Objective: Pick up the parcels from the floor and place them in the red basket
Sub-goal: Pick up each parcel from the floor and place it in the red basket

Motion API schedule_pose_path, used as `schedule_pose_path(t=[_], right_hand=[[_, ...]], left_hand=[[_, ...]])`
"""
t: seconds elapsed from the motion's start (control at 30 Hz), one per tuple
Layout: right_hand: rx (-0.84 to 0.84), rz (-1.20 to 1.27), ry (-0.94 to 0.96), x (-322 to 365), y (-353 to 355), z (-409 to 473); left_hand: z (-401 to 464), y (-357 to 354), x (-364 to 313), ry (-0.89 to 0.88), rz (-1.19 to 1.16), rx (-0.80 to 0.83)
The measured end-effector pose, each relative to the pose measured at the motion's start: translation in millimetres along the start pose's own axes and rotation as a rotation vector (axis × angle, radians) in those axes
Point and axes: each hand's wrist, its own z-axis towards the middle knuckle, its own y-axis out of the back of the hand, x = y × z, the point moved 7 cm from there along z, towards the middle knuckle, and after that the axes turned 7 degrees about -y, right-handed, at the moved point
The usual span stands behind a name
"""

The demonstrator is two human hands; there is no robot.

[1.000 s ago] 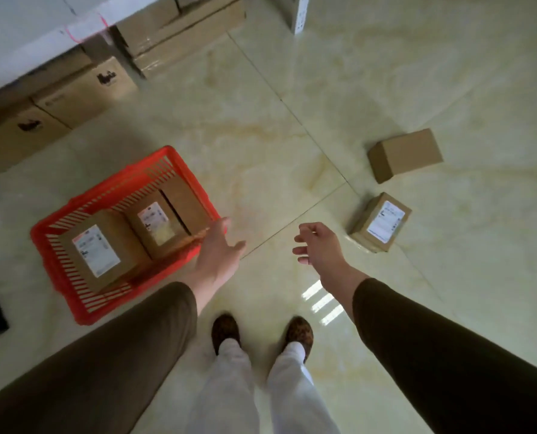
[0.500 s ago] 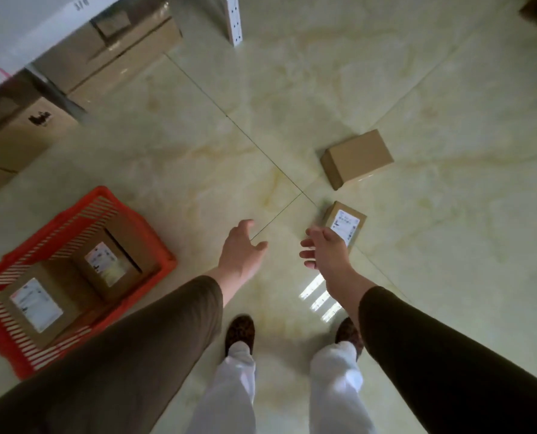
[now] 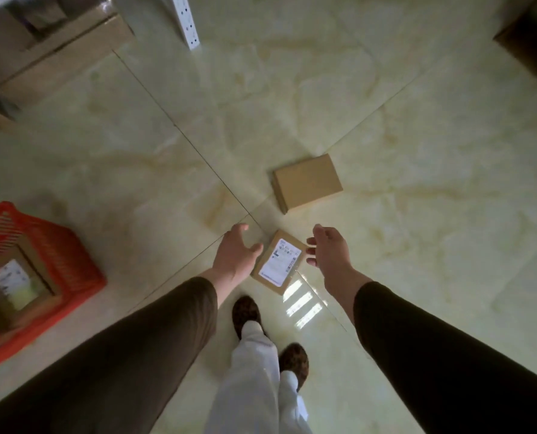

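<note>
We have stepped closer, so our left hand (image 3: 235, 256) and right hand (image 3: 330, 250) now sit on each side of the small brown cardboard parcel with a white label (image 3: 279, 262) on the floor, fingers spread, holding nothing. The red plastic basket (image 3: 73, 261) has slid to the left edge.

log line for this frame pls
phase: reach | left hand: open | right hand: open | target: labelled parcel on floor, between hands | plain parcel: floor | red basket: left

This looks like a stockroom or parcel depot. Big cardboard cartons (image 3: 57, 54) are stacked by a white perforated shelving post (image 3: 187, 23), labelled parcels (image 3: 279, 261) lie about on the glossy tiled floor (image 3: 417, 120), and more sit in a red basket (image 3: 73, 261).
</note>
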Motion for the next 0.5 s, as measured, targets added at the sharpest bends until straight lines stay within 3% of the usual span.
schedule_pose_path(t=[0.27, 0.5], right_hand=[[-0.069, -0.262, 0.157, 56.4, 16.0, 106.2], [-0.065, -0.431, 0.163, 74.2, 35.7, 202.6]], left_hand=[[86.8, -31.6, -16.3, 0.064, -0.105, 0.002], [161.6, -75.5, -9.1, 0.172, -0.275, -0.081]])
